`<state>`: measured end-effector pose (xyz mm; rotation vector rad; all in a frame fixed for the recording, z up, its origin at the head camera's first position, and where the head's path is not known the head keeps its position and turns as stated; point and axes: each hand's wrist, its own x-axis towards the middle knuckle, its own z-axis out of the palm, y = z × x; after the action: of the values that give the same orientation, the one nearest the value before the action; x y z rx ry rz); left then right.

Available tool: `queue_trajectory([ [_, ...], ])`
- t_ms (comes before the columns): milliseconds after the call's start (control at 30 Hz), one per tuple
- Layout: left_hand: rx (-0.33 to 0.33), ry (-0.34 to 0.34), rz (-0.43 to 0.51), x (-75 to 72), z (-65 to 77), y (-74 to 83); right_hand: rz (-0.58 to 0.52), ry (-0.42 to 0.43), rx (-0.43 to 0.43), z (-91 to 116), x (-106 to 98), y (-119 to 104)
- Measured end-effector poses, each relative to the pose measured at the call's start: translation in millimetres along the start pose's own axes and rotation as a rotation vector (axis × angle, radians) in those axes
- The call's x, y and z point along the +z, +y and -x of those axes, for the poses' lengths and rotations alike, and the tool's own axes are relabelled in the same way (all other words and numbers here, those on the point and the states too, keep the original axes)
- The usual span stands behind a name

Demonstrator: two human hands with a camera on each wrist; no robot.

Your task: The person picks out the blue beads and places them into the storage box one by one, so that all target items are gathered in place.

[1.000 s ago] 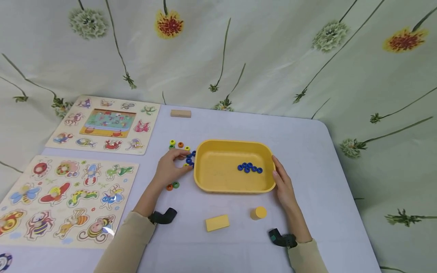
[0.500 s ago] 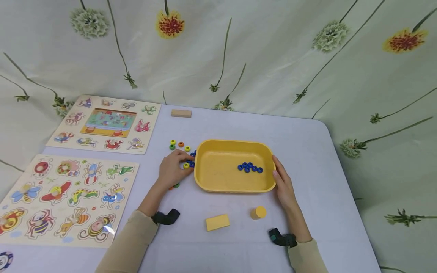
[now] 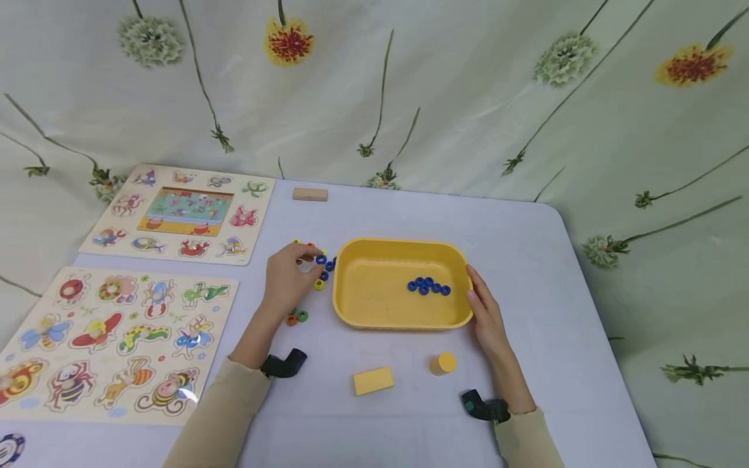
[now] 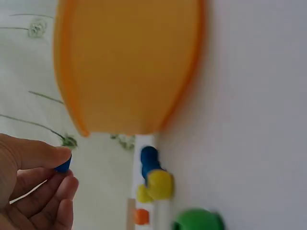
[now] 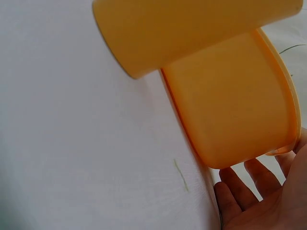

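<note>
Up from the table since the earlier frame, one blue bead is pinched in the left hand, beside the yellow tray. Six blue beads lie inside; the right hand touches its end, fingers extended. I see two puzzle boards, one white-clothed table, flower-print backdrop.

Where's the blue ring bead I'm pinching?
In the head view, the small blue ring bead is pinched in your left hand, just left of the yellow rectangular tray.

No readable text or numbers anywhere.
</note>
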<state>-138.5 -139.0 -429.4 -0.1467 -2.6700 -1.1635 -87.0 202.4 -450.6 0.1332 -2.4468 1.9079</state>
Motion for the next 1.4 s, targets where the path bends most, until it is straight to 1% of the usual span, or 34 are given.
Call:
queue_trajectory([
  [67, 0.004, 0.010, 0.050, -1.0, -4.8, 17.9, 0.001, 0.001, -0.002, -0.5, -0.5, 0.0],
  [133, 0.013, -0.025, 0.115, 3.4, -10.4, 35.6, 0.000, 0.002, -0.003, -0.8, -0.6, -0.2],
  [233, 0.044, -0.133, 0.182, 19.1, -19.2, 56.9, 0.000, 0.000, -0.001, -0.9, 0.1, -0.9],
  [300, 0.065, -0.221, 0.195, 33.5, -24.4, 65.3, 0.000, -0.004, 0.006, -0.9, 1.1, -1.3],
  [333, 0.077, -0.263, 0.190, 41.1, -27.0, 67.5, 0.000, -0.006, 0.009, -1.0, 1.7, -1.6],
  [433, 0.076, -0.385, 0.151, 62.1, -33.0, 69.5, -0.002, -0.008, 0.016, -0.8, 3.6, -1.9],
  [600, 0.073, -0.533, 0.071, 88.4, -40.5, 63.6, 0.008, -0.002, 0.017, -0.4, 4.2, -1.5],
  [733, 0.119, -0.617, 0.008, 100.6, -43.4, 61.7, 0.011, 0.003, 0.016, 0.4, 2.5, -1.3],
  [800, 0.148, -0.640, -0.013, 103.8, -43.9, 62.4, 0.003, 0.001, 0.013, 0.7, 1.9, -1.3],
  [867, 0.160, -0.659, -0.019, 104.7, -43.4, 63.6, -0.006, -0.002, 0.009, 0.9, 1.8, -1.2],
  [933, 0.176, -0.653, -0.038, 103.6, -41.8, 64.6, -0.012, -0.005, 0.005, 0.9, 2.1, -1.3],
  [1000, 0.188, -0.628, -0.062, 99.0, -37.8, 65.9, -0.010, -0.009, 0.008, 0.8, 2.8, -1.4],
  [1067, 0.200, -0.582, -0.074, 89.9, -31.4, 67.8, -0.004, -0.008, 0.015, 1.1, 3.5, -1.8],
  [1100, 0.214, -0.541, -0.075, 83.6, -28.0, 69.3, 0.000, -0.007, 0.018, 1.1, 3.8, -1.9],
  [1167, 0.238, -0.437, -0.027, 67.7, -20.6, 70.2, 0.006, -0.005, 0.019, 1.3, 4.0, -2.1],
  [1233, 0.266, -0.297, 0.056, 48.5, -14.8, 67.8, 0.009, -0.002, 0.014, 1.1, 3.7, -2.3],
  [1267, 0.277, -0.220, 0.105, 39.6, -13.0, 63.6, 0.009, -0.001, 0.009, 0.9, 3.2, -2.1],
  [1300, 0.270, -0.151, 0.152, 28.0, -10.3, 62.9, 0.008, 0.000, 0.006, 0.5, 2.7, -1.7],
  [1333, 0.255, -0.093, 0.209, 17.7, -8.3, 59.1, 0.009, -0.001, 0.004, 0.1, 1.9, -1.3],
  [1367, 0.234, -0.037, 0.250, 10.1, -7.5, 51.3, 0.009, 0.000, 0.004, -0.3, 1.4, -1.1],
  [1400, 0.204, 0.005, 0.290, 4.0, -6.5, 42.2, 0.009, 0.001, 0.003, -0.6, 0.9, -0.8],
])
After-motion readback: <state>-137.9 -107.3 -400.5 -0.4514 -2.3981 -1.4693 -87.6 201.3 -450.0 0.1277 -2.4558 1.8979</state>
